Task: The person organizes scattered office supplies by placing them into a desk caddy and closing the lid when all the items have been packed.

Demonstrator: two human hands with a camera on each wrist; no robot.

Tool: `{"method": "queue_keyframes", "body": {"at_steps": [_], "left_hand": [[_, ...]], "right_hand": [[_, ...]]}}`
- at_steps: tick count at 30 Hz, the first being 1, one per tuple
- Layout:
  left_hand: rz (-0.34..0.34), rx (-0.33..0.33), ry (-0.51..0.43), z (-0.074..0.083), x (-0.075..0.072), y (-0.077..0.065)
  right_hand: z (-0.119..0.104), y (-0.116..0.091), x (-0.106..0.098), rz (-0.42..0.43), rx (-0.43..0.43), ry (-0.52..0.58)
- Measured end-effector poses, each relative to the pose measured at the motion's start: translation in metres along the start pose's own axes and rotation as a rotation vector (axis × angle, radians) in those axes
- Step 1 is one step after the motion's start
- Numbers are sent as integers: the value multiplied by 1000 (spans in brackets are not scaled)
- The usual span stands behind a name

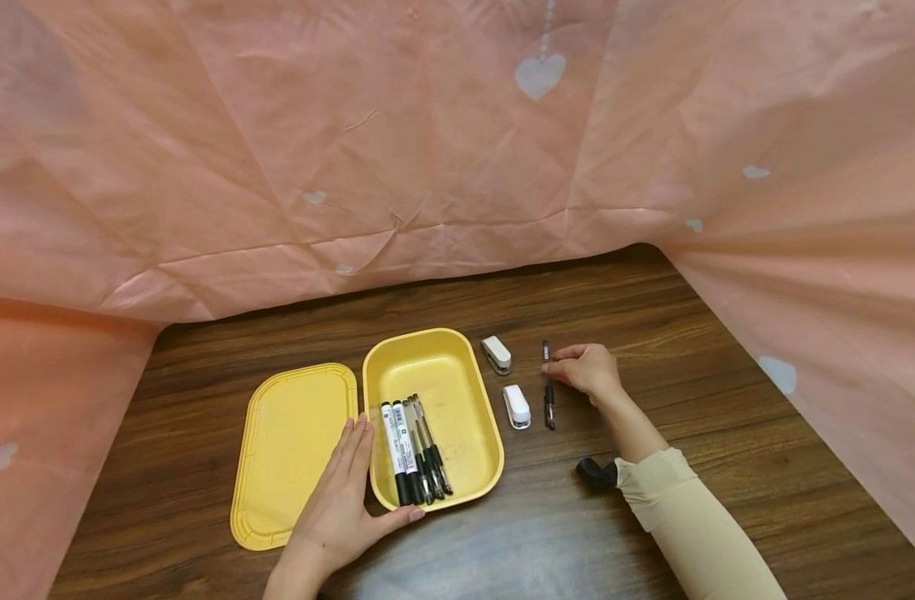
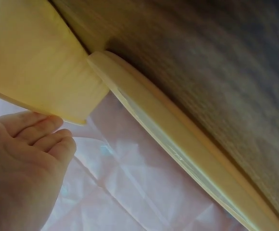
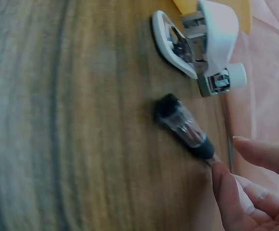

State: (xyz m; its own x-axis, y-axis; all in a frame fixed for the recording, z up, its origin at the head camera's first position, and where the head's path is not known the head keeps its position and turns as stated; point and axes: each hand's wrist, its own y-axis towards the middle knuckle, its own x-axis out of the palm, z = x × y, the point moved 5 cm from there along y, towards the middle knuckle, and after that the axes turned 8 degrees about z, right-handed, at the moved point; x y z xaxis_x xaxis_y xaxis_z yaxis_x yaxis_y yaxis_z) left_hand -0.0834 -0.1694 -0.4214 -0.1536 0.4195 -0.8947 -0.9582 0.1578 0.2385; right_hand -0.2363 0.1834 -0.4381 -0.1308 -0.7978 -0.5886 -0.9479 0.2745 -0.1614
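In the head view, my right hand [image 1: 588,368] is at a black-capped pen [image 1: 550,408] on the table, fingertips across its barrel. The right wrist view shows the pen's capped end [image 3: 187,126] sticking out past the fingers [image 3: 226,190], with part of the barrel hidden behind them. My left hand [image 1: 345,492] rests against the near left corner of a yellow box [image 1: 495,442], fingers straight along its side and thumb by the front rim. Two white markers [image 1: 392,437] and several black-capped pens [image 1: 430,454] lie side by side in the box's left part.
Two small white staplers, one farther [image 1: 497,354] and one nearer [image 1: 517,406], stand between the box and the pen. The yellow lid [image 1: 296,450] lies flat left of the box. A black device [image 1: 596,473] sits at the right wrist. Pink cloth [image 1: 427,150] hangs around the wooden table.
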Motion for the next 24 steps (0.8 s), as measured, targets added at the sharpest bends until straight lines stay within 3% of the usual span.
{"method": "queue_keyframes", "body": {"at_steps": [18, 24], "left_hand": [[0, -2, -7, -2, 0, 0], [4, 4, -9, -1, 0, 0]], "right_hand": [[-6, -3, 12, 87, -108, -259], [-1, -2, 10, 102, -87, -243]]}}
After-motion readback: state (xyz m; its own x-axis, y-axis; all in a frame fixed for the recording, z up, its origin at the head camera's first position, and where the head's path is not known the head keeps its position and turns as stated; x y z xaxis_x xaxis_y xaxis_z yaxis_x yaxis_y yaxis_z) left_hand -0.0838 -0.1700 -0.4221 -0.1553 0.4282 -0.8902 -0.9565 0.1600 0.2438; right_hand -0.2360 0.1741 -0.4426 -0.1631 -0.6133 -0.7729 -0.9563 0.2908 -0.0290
